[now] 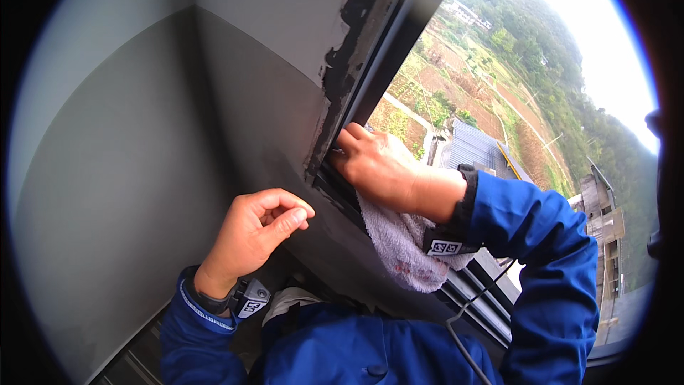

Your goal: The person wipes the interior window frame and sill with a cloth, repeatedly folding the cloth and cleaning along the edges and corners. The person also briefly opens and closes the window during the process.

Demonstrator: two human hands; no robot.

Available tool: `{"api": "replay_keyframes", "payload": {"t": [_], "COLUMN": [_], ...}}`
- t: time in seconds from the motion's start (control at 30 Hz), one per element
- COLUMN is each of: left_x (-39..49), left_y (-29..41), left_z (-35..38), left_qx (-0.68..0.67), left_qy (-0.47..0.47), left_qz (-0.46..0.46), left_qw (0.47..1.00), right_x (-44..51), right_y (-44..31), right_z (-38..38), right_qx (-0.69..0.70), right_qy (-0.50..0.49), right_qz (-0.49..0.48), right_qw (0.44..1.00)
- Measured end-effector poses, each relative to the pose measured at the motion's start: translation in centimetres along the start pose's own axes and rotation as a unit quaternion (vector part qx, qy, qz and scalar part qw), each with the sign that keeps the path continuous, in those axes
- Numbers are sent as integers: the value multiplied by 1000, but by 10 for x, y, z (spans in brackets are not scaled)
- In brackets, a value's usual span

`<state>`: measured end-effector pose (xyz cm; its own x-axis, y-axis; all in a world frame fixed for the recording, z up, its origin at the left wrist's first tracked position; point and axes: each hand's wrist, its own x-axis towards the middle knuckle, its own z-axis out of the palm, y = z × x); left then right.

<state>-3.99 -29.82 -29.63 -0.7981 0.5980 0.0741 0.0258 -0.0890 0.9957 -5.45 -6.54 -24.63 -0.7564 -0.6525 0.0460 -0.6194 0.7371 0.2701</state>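
Observation:
My right hand (377, 166) is at the lower corner of a dark window frame (393, 48), its fingers curled into the corner and partly hidden there. A greyish-purple terry cloth (403, 246) with reddish stains hangs from under that hand over the sill and the sliding track (481, 299). My left hand (259, 230) is raised in front of the wall, left of the corner, with thumb and forefinger tips together. Nothing shows between those fingertips. Both wrists wear straps with small marked devices.
A two-tone painted wall (133, 133) meets in a corner on the left. Paint is chipped along the wall edge (344, 48) beside the frame. A black cable (465, 347) runs from my right wrist down past my jacket. Outside lie fields, roofs and a wooded hill.

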Motion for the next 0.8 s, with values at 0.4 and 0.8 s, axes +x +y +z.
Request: {"api": "replay_keyframes", "payload": {"t": [0.4,0.8], "left_x": [6,9], "left_y": [-7,-16], "left_z": [-18,-1], "left_qx": [9,-6], "left_qy": [-22,-63], "left_qz": [-16,-28], "left_qw": [1000,998], "right_x": [-11,-7], "right_y": [7,3], "right_z": [-8,-28], "right_qx": [180,149], "right_qy": [71,33], "right_qz": [32,87], "right_qw": [981,984]}}
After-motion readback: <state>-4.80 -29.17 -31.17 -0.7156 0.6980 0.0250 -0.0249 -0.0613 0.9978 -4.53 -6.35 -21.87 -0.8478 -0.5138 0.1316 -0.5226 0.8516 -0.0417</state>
